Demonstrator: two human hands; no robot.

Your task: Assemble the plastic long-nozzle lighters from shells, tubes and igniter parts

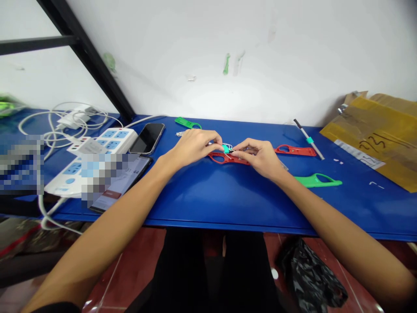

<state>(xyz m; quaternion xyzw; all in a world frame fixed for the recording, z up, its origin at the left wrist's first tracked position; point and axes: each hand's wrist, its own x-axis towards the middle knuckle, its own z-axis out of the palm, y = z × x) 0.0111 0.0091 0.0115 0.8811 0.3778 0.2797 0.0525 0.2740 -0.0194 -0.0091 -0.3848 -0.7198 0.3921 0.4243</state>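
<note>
My left hand [198, 145] is closed in a pinch on a small teal part [226, 149] with thin white wire looped about it. Opposite, my right hand [257, 154] pinches at the dark right end of that part; its fingertips hide what exactly they grip. Just below lies a red plastic shell half [224, 159] with a looped handle, partly covered by my right fingers. Behind my left hand is a green shell half [188, 122], with a small metal piece [180, 134] near it. Another red shell half [296, 150] and a green one [321, 180] lie to the right.
A white power strip [122, 134] with cables, a phone [148, 138] and a second device [122, 182] occupy the left. At right are a pen-like stick with a teal band [309, 140] and a taped cardboard box [374, 134]. The blue table [202, 204] meets a white wall.
</note>
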